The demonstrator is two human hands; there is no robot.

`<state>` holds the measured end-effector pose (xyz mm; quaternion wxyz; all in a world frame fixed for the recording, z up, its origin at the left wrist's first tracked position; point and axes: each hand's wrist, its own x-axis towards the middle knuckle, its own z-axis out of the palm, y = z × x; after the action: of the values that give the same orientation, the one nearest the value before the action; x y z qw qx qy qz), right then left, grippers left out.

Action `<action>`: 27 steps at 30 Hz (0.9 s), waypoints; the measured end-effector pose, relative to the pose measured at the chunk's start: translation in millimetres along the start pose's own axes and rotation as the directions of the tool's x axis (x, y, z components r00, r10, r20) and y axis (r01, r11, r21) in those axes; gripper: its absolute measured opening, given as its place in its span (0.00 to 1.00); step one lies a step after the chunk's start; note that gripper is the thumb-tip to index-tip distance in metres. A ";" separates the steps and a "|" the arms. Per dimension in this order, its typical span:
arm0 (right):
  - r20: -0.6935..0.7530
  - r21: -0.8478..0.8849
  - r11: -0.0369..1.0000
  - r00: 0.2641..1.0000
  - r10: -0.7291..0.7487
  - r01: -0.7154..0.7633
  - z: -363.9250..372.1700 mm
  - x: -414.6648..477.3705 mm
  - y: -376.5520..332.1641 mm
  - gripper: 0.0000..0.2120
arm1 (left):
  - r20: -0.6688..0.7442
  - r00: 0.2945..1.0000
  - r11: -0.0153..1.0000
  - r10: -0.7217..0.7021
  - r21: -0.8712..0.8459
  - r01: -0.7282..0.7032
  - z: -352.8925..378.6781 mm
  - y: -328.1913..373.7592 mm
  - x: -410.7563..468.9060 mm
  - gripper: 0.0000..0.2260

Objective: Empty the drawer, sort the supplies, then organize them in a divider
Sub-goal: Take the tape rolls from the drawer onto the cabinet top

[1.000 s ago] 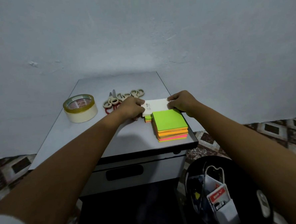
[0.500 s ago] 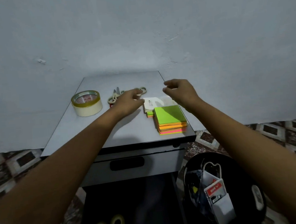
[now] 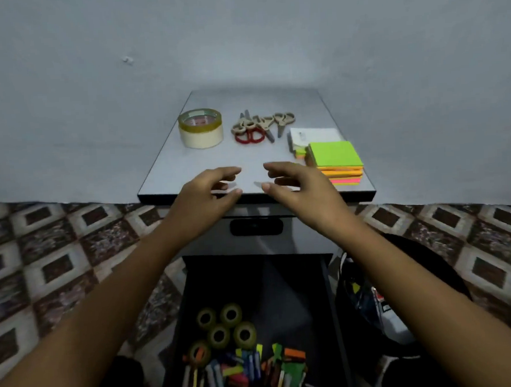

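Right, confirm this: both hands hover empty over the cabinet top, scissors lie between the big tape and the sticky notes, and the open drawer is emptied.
One slip: the head view shows the open drawer is not emptied; small tape rolls and coloured supplies lie in it. The rest stands.

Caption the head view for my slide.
Left hand, right hand hover empty near sorted tape, scissors, sticky notes; drawer open below.

I seem to be in a room at home: a small grey cabinet (image 3: pixel 257 100) stands against a plain painted wall (image 3: pixel 238 30) on a patterned tile floor (image 3: pixel 57 250), its open drawer (image 3: pixel 283 281) holding stationery (image 3: pixel 244 370).
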<state>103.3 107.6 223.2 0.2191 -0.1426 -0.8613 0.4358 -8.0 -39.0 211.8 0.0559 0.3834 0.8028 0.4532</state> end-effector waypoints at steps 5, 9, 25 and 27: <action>0.066 -0.004 1.000 0.998 -0.008 0.008 50.2 -37.7 31.2 0.18 | -0.023 0.995 0.995 -0.095 -0.027 0.094 14.3 -49.7 -54.0 0.15; 0.155 -0.062 0.996 0.985 0.075 -0.067 86.2 -65.9 67.5 0.19 | 0.014 0.978 0.976 -0.207 -0.067 0.207 35.3 -87.9 -86.2 0.14; 0.397 -0.336 0.909 0.839 0.373 -0.246 168.0 -129.5 203.9 0.24 | 0.372 0.816 0.879 -0.442 0.362 0.311 130.2 -212.0 -137.1 0.24; 0.415 -0.358 0.902 0.824 0.385 -0.242 173.4 -130.9 208.8 0.25 | 0.363 0.824 0.871 -0.435 0.400 0.284 136.1 -217.6 -134.9 0.26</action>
<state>140.8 52.2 -70.6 -0.0981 -0.2026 -0.9067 0.3566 23.1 -99.9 -70.0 0.2578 0.3191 0.8909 0.1949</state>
